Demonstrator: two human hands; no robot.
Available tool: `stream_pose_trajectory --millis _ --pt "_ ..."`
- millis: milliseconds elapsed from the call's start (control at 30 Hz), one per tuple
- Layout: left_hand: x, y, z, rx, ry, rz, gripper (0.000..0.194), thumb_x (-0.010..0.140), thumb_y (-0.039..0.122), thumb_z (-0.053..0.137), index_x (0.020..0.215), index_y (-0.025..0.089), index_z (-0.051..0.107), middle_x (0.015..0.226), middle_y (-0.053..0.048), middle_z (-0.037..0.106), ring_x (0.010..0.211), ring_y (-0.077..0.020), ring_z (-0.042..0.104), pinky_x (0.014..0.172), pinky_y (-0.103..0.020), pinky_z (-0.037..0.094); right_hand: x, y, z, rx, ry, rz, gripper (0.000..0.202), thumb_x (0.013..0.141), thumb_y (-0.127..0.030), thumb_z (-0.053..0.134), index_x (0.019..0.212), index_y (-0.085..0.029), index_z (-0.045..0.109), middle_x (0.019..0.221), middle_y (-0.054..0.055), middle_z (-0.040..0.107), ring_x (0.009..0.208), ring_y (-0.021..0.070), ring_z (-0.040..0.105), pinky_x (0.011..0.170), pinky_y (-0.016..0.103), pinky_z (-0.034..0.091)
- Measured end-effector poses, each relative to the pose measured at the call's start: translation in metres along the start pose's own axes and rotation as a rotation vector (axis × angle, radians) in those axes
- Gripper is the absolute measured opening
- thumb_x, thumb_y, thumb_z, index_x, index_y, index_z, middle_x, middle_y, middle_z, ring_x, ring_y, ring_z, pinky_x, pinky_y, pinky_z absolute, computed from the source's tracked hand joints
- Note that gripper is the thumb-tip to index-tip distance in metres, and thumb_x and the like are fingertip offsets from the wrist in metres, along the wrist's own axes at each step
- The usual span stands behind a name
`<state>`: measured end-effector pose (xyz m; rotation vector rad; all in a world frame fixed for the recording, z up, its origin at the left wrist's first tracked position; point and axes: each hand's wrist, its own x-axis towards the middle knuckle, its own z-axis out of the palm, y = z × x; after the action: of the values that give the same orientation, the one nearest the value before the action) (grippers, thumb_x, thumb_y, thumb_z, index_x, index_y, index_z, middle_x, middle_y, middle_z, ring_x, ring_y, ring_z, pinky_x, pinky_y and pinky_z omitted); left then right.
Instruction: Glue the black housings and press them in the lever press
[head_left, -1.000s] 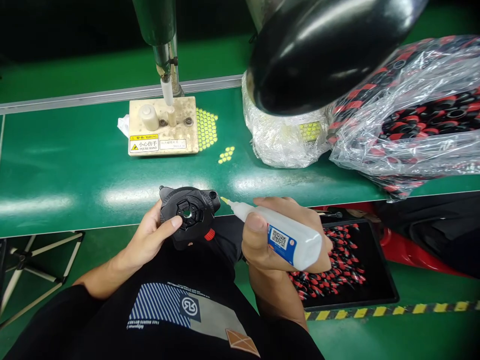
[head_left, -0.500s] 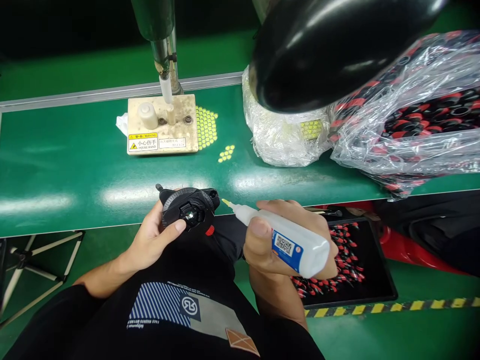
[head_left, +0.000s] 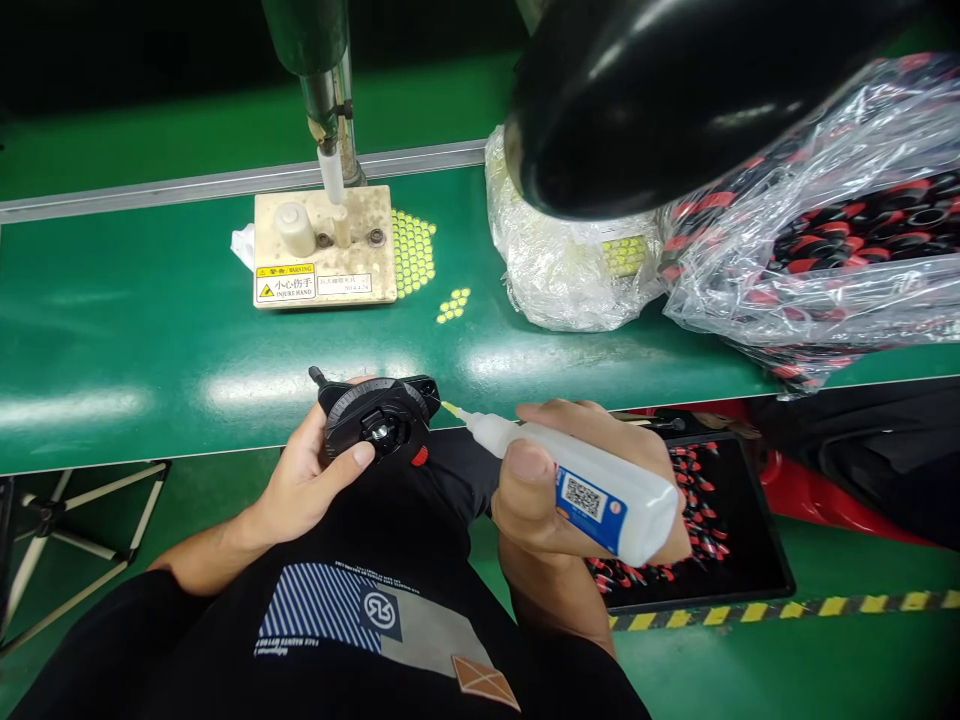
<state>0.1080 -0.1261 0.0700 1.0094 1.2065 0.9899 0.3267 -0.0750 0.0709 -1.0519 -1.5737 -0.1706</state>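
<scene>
My left hand (head_left: 311, 475) grips a round black plastic part (head_left: 375, 415) with a ridged rim, a small red tab at its lower right and a short stem at its upper left. The thumb rests near the part's open centre. In my right hand (head_left: 555, 480) is a translucent white glue bottle (head_left: 645, 515) with a blue label and QR code, lying tilted along the palm. Its thin yellowish nozzle tip points left at the hole in the black part's right-hand lug, very close to it. Whether tip and lug touch, I cannot tell.
A press (head_left: 324, 245) with a warning label stands on the green bench (head_left: 150, 350). Small yellow discs (head_left: 414, 255) lie beside it. Plastic-wrapped discs (head_left: 574, 270) and a bag of black-and-red parts (head_left: 832, 260) sit to the right. A black tray (head_left: 750, 540) is below; a dark rounded object (head_left: 675, 110) overhangs.
The glue bottle has shifted slightly right and down in my right hand's hold, its body turned a little. The black part has tilted very slightly in my left hand.
</scene>
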Motion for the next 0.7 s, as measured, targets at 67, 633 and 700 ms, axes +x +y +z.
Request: stream_pose_trajectory --millis 67,633,700 --pt "0.0 0.001 0.0 0.005 0.012 -0.011 0.05 0.096 0.043 0.078 0.139 0.02 0.067 0.145 -0.013 0.071 0.136 -0.0331 0.067 0.118 -0.045 0.053 0.001 0.001 0.002 0.019 0.035 -0.064 0.016 0.096 -0.033 0.072 0.105 -0.021 0.064 0.081 -0.003 0.072 0.058 0.0134 0.063 0.051 0.03 0.055" --pt "0.008 -0.016 -0.007 -0.167 0.081 -0.146 0.051 0.087 0.048 0.085 0.128 0.02 0.073 0.127 -0.009 0.078 0.121 -0.03 0.071 0.108 -0.041 0.057 -0.005 0.039 0.006 0.783 0.206 0.716 0.034 0.101 -0.049 0.062 0.086 -0.019 0.068 0.06 -0.008 0.044 0.041 0.0079 0.037 0.036 0.021 0.032" --pt "0.017 -0.018 -0.009 -0.208 0.112 -0.206 0.053 0.083 0.047 0.089 0.126 0.019 0.073 0.122 -0.009 0.078 0.116 -0.0276 0.072 0.102 -0.038 0.059 -0.019 0.061 0.008 1.102 -0.004 0.994 0.042 0.099 -0.059 0.063 0.083 -0.02 0.063 0.057 -0.012 0.029 0.041 0.0067 0.023 0.037 0.018 0.031"
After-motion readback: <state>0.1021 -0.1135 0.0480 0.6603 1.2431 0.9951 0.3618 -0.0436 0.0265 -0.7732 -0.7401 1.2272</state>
